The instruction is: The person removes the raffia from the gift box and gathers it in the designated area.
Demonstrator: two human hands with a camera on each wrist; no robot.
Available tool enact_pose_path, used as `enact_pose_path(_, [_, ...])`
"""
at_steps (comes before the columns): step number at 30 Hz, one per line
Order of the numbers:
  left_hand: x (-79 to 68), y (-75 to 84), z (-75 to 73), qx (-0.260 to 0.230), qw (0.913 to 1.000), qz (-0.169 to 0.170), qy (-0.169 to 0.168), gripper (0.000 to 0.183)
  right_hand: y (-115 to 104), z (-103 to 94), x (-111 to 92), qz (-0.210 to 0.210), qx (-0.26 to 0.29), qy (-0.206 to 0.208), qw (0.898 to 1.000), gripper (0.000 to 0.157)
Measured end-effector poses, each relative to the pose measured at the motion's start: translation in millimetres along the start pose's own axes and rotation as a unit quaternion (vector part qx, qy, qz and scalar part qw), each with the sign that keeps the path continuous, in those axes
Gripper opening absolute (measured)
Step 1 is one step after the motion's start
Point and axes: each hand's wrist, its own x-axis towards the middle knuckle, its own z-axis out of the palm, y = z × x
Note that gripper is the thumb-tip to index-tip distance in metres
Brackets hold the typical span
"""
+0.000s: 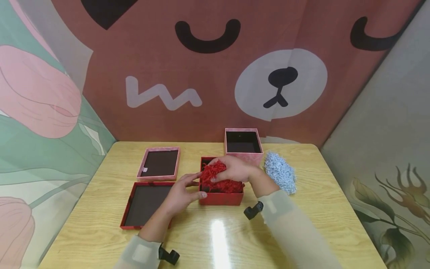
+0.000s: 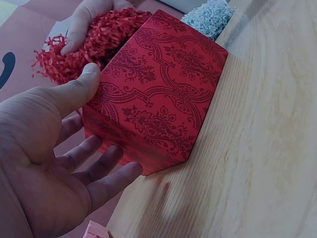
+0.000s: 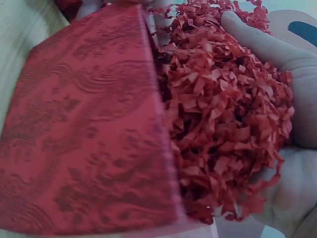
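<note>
A red patterned box (image 1: pixel 221 199) stands on the table, its top uncovered and dark inside. Crinkled red shredded paper (image 1: pixel 230 186) fills much of it and rises over the rim. My right hand (image 1: pixel 236 169) reaches in from above and grips a clump of this paper, thumb on one side, as the right wrist view shows. At the box's left side is my left hand (image 1: pixel 181 194), its fingers loosely spread along the wall and the thumb near the front upper edge. The palm of the left hand (image 2: pixel 44 148) holds nothing.
Behind the red box stands an uncovered pink box (image 1: pixel 252 159). Pale blue shredded paper (image 1: pixel 280 172) lies in a heap to its right. On the left, a pink lid (image 1: pixel 159 164) and a red lid (image 1: pixel 147 203) lie inside up on the wooden table (image 1: pixel 268 243).
</note>
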Motion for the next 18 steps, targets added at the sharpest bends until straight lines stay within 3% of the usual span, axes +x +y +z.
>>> enact_pose_path(18, [1.4, -2.9, -0.5, 0.0, 1.0, 0.003, -0.003, 0.071, -14, -31.4, -28, -0.01, 0.027, 0.042, 0.999, 0.045])
